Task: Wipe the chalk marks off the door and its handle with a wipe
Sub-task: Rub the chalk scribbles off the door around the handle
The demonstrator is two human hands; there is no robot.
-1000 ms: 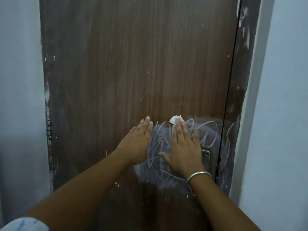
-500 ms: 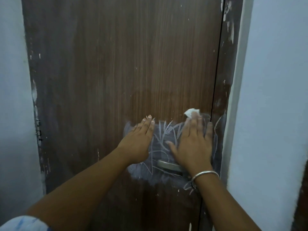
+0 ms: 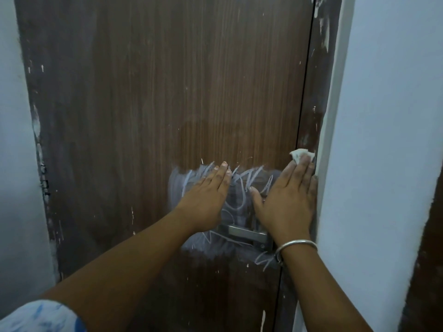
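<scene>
R hand [image 3: 287, 202] flat on door [image 3: 215, 80], fingers pinning wipe [image 3: 301, 155] at the door edge. Chalk [image 3: 242, 185] lies at 8 o'clock from wipe; handle [image 3: 247, 232], long axis horizontal, at 7. L hand [image 3: 206, 200] open, braced, holding nothing. R does the wiping.

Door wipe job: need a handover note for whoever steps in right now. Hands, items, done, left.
Left hand: flat on the door, fingers spread, holds nothing, lies over the left part of the chalk.
Right hand: flat at the door's right edge, pressing the wipe under its fingertips; only a crumpled corner shows.
Handle: below and between the hands, chalk lines around it.
Done: chalk is smeared into a grey patch; the wood above it looks clean.
Left: scribbles between the hands, around the handle, and below the right wrist; the handle itself.
</scene>
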